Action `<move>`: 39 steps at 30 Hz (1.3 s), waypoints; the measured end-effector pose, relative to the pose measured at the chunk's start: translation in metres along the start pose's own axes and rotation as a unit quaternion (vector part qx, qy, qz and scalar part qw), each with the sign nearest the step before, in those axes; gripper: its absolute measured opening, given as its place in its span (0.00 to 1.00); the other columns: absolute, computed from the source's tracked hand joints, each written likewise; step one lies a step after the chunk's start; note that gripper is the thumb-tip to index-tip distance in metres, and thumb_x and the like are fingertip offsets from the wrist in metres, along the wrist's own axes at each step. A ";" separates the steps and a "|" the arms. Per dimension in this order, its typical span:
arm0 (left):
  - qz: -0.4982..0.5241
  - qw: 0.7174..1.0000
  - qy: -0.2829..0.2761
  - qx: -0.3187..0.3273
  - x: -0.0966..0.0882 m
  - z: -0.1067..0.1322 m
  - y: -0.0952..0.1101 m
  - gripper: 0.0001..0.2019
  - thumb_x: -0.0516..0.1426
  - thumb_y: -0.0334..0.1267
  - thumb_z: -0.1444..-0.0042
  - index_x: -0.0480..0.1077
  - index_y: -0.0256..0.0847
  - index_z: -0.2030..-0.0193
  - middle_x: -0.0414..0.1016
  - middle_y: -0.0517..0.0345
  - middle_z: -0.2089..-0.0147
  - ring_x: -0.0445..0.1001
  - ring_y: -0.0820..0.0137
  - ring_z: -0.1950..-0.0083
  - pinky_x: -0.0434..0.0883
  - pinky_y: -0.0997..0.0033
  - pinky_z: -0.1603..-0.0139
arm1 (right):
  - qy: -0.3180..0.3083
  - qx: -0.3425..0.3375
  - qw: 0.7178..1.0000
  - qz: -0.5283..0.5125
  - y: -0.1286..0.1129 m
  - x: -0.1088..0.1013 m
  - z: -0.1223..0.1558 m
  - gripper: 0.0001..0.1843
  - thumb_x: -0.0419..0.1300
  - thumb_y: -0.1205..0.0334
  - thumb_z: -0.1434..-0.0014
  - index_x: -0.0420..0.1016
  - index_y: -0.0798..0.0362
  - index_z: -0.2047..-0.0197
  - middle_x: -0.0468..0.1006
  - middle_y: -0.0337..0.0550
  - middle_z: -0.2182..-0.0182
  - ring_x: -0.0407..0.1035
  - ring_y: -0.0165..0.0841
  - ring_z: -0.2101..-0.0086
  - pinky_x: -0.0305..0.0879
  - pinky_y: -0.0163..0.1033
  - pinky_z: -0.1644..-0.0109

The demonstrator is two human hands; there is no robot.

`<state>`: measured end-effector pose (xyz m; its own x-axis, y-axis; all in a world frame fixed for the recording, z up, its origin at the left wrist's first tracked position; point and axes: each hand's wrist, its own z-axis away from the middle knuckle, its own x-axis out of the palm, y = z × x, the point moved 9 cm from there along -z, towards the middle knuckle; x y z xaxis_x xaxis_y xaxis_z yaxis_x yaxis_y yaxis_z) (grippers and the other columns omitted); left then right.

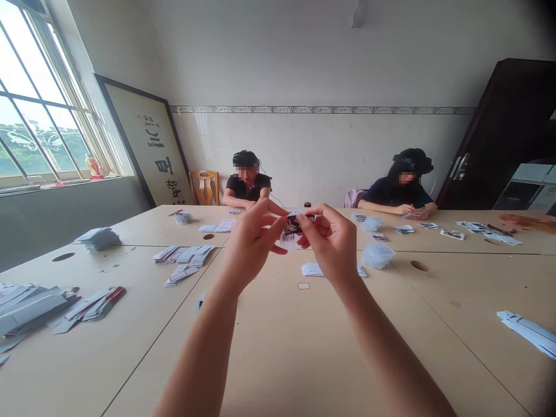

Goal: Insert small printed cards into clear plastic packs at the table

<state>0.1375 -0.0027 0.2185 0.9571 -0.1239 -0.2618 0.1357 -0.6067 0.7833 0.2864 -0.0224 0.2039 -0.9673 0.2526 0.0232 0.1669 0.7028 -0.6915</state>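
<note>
My left hand (252, 243) and my right hand (332, 246) are raised in front of me above the table (282, 347). Both are closed in a pinch on a small card (297, 223): thumb and fingertips of each hand grip one end, and the card hangs in the air between them, dark print facing me.

On the table below my hands lies a tiny red-edged label (303, 285), and just beyond it a few white cards (311, 269). Near my right hand sits a fluffy heap of clear sleeves (377, 255). To the left are fanned cards (185, 255), a neat stack (99, 237) further off, and a loose heap (30, 307) at the edge. Another stack (527, 331) lies far right.

Across the table two people (247, 184) (402, 194) sit with their hands on their own cards.
</note>
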 end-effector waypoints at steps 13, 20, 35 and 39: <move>0.004 1.000 0.004 -0.005 -0.003 0.001 0.001 0.12 0.62 0.48 0.40 0.71 0.41 0.61 0.71 0.62 0.77 0.80 0.68 0.66 0.83 0.72 0.72 | 0.002 0.009 1.000 0.007 0.003 0.000 0.000 0.15 0.64 0.48 0.38 0.76 0.52 0.62 0.78 0.37 0.77 0.75 0.31 0.78 0.70 0.35 0.73; 0.018 1.000 0.008 -0.009 -0.003 0.000 0.001 0.14 0.63 0.48 0.41 0.70 0.40 0.61 0.78 0.56 0.64 0.78 0.70 0.64 0.84 0.70 0.71 | 0.005 0.001 1.000 0.010 0.002 0.000 0.000 0.14 0.65 0.49 0.39 0.75 0.51 0.62 0.78 0.37 0.76 0.74 0.31 0.78 0.71 0.36 0.73; 0.019 1.000 0.016 0.005 -0.008 0.001 0.003 0.11 0.62 0.46 0.40 0.69 0.41 0.62 0.70 0.64 0.76 0.76 0.73 0.72 0.84 0.72 0.71 | 0.004 0.056 0.998 -0.043 0.011 -0.003 -0.001 0.16 0.68 0.48 0.42 0.71 0.50 0.63 0.79 0.36 0.78 0.75 0.32 0.78 0.71 0.34 0.76; 0.025 1.000 0.017 0.006 -0.010 0.001 0.004 0.11 0.62 0.46 0.40 0.69 0.41 0.62 0.74 0.61 0.73 0.77 0.72 0.72 0.83 0.71 0.71 | -0.006 0.075 0.994 -0.077 0.016 -0.003 -0.003 0.16 0.68 0.48 0.42 0.71 0.51 0.64 0.80 0.37 0.77 0.76 0.32 0.79 0.71 0.33 0.77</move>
<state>0.1286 -0.0047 0.2231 0.9707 -0.1273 -0.2036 0.0853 -0.6098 0.7879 0.2928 -0.0100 0.1952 -0.9817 0.1406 0.1288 -0.0129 0.6248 -0.7807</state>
